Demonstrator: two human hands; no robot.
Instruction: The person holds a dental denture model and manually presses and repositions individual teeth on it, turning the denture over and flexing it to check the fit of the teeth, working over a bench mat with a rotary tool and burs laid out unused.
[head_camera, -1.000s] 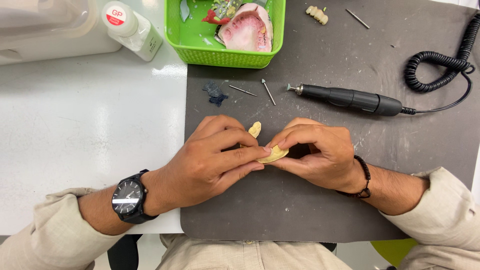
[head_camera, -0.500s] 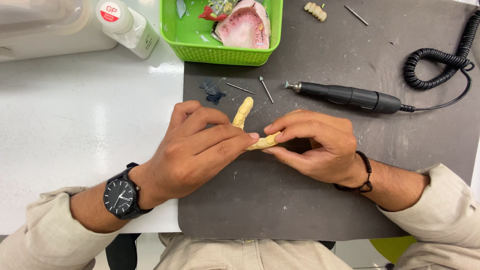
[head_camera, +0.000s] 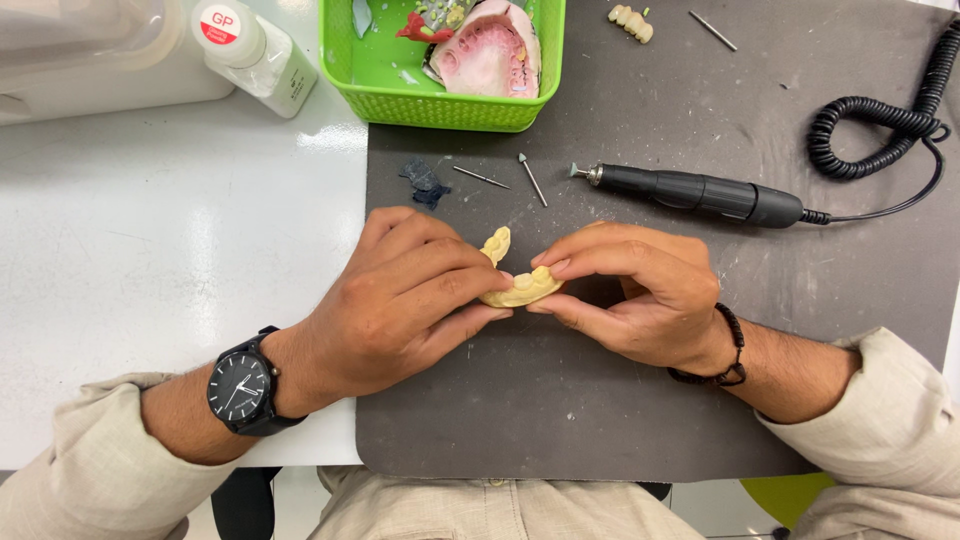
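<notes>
While both hands meet over the dark mat (head_camera: 620, 420) on the desk, left hand (head_camera: 400, 295) and right hand (head_camera: 635, 295) pinch a yellow tooth model (head_camera: 520, 290); steady, even finger pressure seems wise.

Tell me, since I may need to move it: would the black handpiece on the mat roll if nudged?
Probably: the handpiece is a round cylinder lying flat on the mat. Its coiled cord might tug it back. It looks rigid, and the small tip seems delicate.
</notes>
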